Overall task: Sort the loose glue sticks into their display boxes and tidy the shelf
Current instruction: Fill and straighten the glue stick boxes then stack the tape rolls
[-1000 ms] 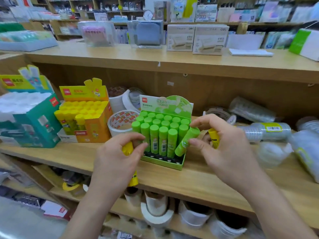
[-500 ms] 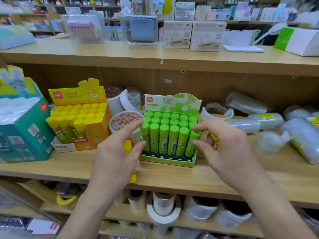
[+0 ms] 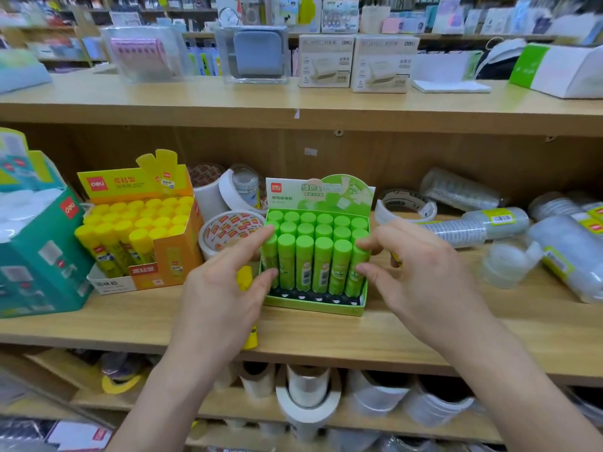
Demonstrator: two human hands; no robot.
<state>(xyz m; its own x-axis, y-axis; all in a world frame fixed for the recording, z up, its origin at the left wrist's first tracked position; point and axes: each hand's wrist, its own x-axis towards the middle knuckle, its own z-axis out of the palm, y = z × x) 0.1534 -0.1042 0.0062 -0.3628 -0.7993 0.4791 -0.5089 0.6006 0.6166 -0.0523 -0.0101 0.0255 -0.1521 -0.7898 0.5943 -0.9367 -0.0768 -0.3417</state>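
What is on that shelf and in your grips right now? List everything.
green display box: one, green, middle shelf, centre.
green glue sticks: eighteen, green, upright in that box.
yellow display box: one, orange-yellow, left of it, holding yellow sticks.
teal box: one, teal, far left.
tape rolls: several, white or clear, behind and right; more below.
loose yellow stick: one, yellow, held in left grip.
second yellow stick: one, yellow sliver under right grip.
left grip: touches front-left green stick.
right grip: touches front-right green stick.

Bright, even shop light falls from above me, leaving only faint shadows on the shelf (image 3: 424, 340). My wide lens bows the edges; corners and background blur.
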